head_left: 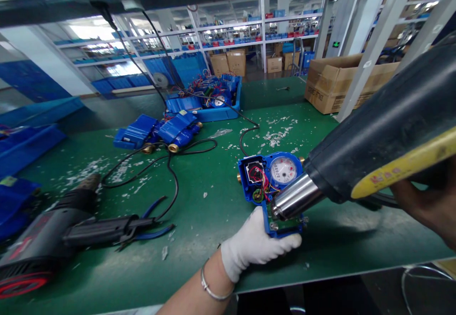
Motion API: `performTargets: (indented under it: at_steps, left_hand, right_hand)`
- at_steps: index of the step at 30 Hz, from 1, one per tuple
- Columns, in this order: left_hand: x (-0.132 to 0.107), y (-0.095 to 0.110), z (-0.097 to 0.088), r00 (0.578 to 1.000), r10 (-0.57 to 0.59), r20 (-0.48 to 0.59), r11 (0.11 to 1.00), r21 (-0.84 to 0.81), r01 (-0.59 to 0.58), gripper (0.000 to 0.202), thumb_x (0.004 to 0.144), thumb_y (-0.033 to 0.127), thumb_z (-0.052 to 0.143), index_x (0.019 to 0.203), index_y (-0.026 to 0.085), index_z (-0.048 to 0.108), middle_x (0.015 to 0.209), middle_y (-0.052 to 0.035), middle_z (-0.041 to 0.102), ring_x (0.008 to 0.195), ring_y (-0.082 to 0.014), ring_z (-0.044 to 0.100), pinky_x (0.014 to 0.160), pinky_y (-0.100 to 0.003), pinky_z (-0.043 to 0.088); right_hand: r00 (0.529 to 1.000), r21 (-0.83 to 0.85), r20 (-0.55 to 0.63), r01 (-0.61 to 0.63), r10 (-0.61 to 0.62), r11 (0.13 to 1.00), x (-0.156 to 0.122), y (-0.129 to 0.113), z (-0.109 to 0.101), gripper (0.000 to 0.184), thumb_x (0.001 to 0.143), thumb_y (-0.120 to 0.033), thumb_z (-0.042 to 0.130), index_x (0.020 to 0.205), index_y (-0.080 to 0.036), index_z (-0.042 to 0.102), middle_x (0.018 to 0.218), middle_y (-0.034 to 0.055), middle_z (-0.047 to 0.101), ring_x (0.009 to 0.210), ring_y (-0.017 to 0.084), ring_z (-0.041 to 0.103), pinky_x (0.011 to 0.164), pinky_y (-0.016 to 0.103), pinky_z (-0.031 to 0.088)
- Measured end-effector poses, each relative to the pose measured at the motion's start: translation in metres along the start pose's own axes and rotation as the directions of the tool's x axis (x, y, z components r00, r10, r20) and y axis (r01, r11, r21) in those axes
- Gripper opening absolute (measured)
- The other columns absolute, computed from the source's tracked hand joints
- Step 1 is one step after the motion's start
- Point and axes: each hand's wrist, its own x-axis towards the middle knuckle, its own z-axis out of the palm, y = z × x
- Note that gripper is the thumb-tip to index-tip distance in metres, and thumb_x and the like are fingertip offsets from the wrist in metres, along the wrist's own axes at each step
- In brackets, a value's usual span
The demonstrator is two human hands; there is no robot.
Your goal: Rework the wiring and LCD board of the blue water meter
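Observation:
In a white glove, my left hand [254,241] grips a blue plastic housing [285,232] with a circuit board inside. Just beyond it on the bench lies an opened blue water meter [284,170], its round dial facing up and red and yellow wires showing in the side compartment. My bare right hand [423,205], partly cut off by the frame edge, is wrapped around a black and yellow heat gun [377,129]. The gun's metal nozzle points down and left over the circuit board; whether it touches the board is hard to see.
Left on the green bench [199,220] rest a second heat gun [46,239] and blue-handled pliers [156,233]. Two blue meters [178,129] stand behind, near a full blue bin [217,113]. White scraps and black cables are scattered about. A cardboard box [329,87] sits back right.

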Motion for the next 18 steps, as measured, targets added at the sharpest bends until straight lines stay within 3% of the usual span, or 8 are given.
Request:
performTargets:
  at_steps: [4,8,11,14,18]
  left_hand:
    - [-0.002,-0.006,-0.003,0.999,-0.033,-0.025,0.999,0.006,0.033,0.049,0.067,0.035,0.081,0.106,0.012,0.060,0.097,-0.0126,0.072,0.088,-0.0224,0.068,0.088,-0.039,0.053]
    - [-0.003,-0.010,-0.006,0.994,-0.053,-0.097,0.999,-0.019,0.051,0.056,0.066,0.041,0.082,0.107,0.016,0.052,0.098,-0.0128,0.071,0.089,-0.0233,0.069,0.087,-0.041,0.054]
    - [-0.003,-0.010,-0.010,0.989,-0.056,-0.133,0.998,0.025,0.060,0.055,0.066,0.046,0.082,0.103,0.017,0.054,0.100,-0.0143,0.071,0.091,-0.0249,0.069,0.088,-0.042,0.053]
    - [-0.003,-0.012,-0.015,0.989,-0.118,-0.092,0.993,-0.013,0.117,0.062,0.061,0.050,0.085,0.104,0.015,0.057,0.102,-0.0155,0.072,0.091,-0.0268,0.069,0.086,-0.042,0.054]
    - [-0.005,-0.012,-0.018,0.982,-0.141,-0.126,0.983,-0.133,0.124,0.075,0.059,0.051,0.087,0.119,0.018,0.056,0.105,-0.0137,0.072,0.094,-0.0271,0.069,0.089,-0.042,0.053]
  right_hand:
    - [0.984,0.077,0.123,-0.136,0.126,0.988,0.034,-0.010,0.003,0.071,0.079,-0.065,0.056,0.121,-0.007,0.054,0.100,0.0163,0.060,0.089,0.035,0.061,0.066,0.041,0.047]
    - [0.945,0.127,0.272,-0.221,0.180,0.967,0.052,-0.007,0.021,0.062,0.087,-0.056,0.049,0.130,-0.011,0.047,0.105,0.0131,0.059,0.097,0.029,0.060,0.072,0.038,0.049]
    - [0.900,0.170,0.372,-0.309,0.230,0.936,0.057,-0.001,0.046,0.053,0.091,-0.050,0.053,0.128,-0.013,0.046,0.109,0.0105,0.058,0.099,0.023,0.058,0.081,0.038,0.051]
    - [0.842,0.192,0.458,-0.405,0.284,0.894,0.064,0.000,0.079,0.048,0.093,-0.047,0.056,0.127,-0.015,0.048,0.115,0.0093,0.056,0.102,0.020,0.057,0.089,0.041,0.051]
    - [0.721,0.177,0.621,-0.511,0.307,0.841,0.076,-0.008,0.125,0.040,0.095,-0.045,0.055,0.120,-0.014,0.054,0.111,0.0078,0.058,0.096,0.017,0.059,0.085,0.038,0.053]
